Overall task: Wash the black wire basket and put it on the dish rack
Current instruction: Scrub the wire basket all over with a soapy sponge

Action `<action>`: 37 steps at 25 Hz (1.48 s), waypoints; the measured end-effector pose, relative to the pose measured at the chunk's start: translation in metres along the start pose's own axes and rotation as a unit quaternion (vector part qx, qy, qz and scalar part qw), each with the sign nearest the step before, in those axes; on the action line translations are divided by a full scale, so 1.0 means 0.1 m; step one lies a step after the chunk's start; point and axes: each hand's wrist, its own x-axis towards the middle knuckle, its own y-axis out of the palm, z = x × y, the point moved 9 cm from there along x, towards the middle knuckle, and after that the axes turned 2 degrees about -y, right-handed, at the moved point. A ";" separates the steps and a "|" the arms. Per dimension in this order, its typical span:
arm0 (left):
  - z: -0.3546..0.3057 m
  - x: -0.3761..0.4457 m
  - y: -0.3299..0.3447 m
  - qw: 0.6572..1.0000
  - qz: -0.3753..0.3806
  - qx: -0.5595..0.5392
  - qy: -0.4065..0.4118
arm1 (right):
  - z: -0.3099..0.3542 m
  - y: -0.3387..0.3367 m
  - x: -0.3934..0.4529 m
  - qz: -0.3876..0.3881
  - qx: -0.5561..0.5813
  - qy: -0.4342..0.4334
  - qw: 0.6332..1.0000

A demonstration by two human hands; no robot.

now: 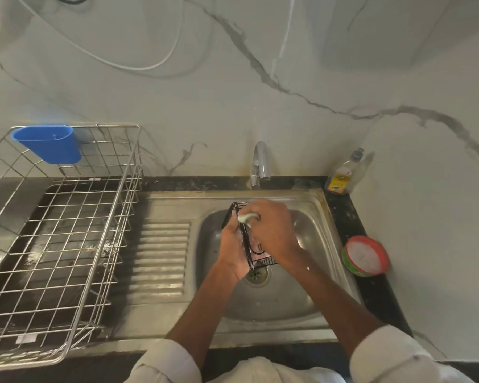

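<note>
Basket (256, 261) held on edge above sink (320, 230) bowl, over drain, long axis running front to back | left hand (233, 251) grips its left side | right hand (273, 230) clutches pale scrubber (248, 217) against far end | rack (67, 244) well apart at counter's left end

Over a stainless steel sink (320, 217), the left hand (233, 251) gripped a black wire basket (246, 244) while the right hand (273, 229) pressed a pale scrubbing sponge (248, 217) against it.
</note>
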 end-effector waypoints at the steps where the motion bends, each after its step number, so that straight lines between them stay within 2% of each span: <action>1: -0.01 0.01 0.00 1.000 0.004 -0.004 0.006 | -0.02 0.02 -0.02 0.023 -0.005 0.000 1.000; 3: -0.02 0.01 -0.01 1.000 -0.005 0.026 0.015 | -0.08 -0.04 0.03 -0.009 0.011 0.041 0.999; 4: -0.03 0.02 -0.01 0.999 -0.007 0.030 0.017 | -0.02 -0.06 0.03 -0.030 0.014 0.032 0.999; 5: -0.04 0.03 -0.02 1.000 -0.012 0.021 0.014 | 0.06 -0.01 0.02 -0.020 0.012 0.001 1.000; 8: -0.14 0.08 -0.13 0.999 -0.009 -0.037 0.023 | 0.03 0.22 -0.19 0.117 -0.014 -0.046 0.992; 9: -0.16 0.10 -0.17 0.999 -0.012 -0.036 0.028 | -0.06 0.21 -0.20 0.124 -0.029 -0.030 0.991; 10: -0.15 0.11 -0.19 0.999 -0.018 -0.027 0.035 | -0.11 0.13 -0.17 0.097 -0.037 -0.014 0.995; 11: -0.12 0.12 -0.19 0.999 -0.025 -0.010 0.037 | -0.10 0.07 -0.14 0.067 -0.021 -0.011 0.997; 12: -0.09 0.14 -0.17 0.999 -0.025 -0.006 0.038 | -0.02 0.09 -0.14 0.069 0.004 -0.023 0.997; 14: -0.08 0.16 -0.13 0.999 -0.012 -0.034 0.038 | 0.04 0.23 -0.25 0.132 0.011 -0.040 0.990; 16: -0.14 0.19 -0.19 0.997 -0.001 -0.062 0.044 | -0.20 0.17 -0.34 0.158 -0.024 0.006 0.987; 18: -0.12 0.21 -0.19 0.998 0.009 -0.052 0.041 | -0.47 -0.08 -0.24 0.093 -0.023 0.077 0.992; 20: -0.02 0.20 -0.12 1.000 0.013 -0.008 0.025 | -0.47 -0.23 -0.01 -0.012 0.020 0.096 0.995; 21: 0.02 0.16 -0.04 1.000 0.021 0.007 0.020 | -0.37 -0.22 0.10 -0.037 0.049 0.089 0.994; 23: 0.04 0.16 0.02 0.999 0.024 0.031 0.025 | -0.16 -0.10 0.26 -0.019 0.084 0.047 0.995; 26: -0.03 0.16 0.00 0.998 0.044 0.024 0.035 | -0.13 0.02 0.38 0.063 0.060 0.016 0.996; 28: -0.02 0.15 0.00 0.996 0.067 0.048 0.034 | -0.20 -0.05 0.49 0.045 0.020 0.024 0.999; 33: 0.02 0.18 -0.01 0.995 0.079 0.056 0.016 | -0.11 -0.05 0.48 0.029 0.011 0.024 0.999; 37: 0.03 0.18 0.00 0.995 0.068 0.073 0.016 | -0.06 -0.17 0.35 0.057 0.024 0.018 0.998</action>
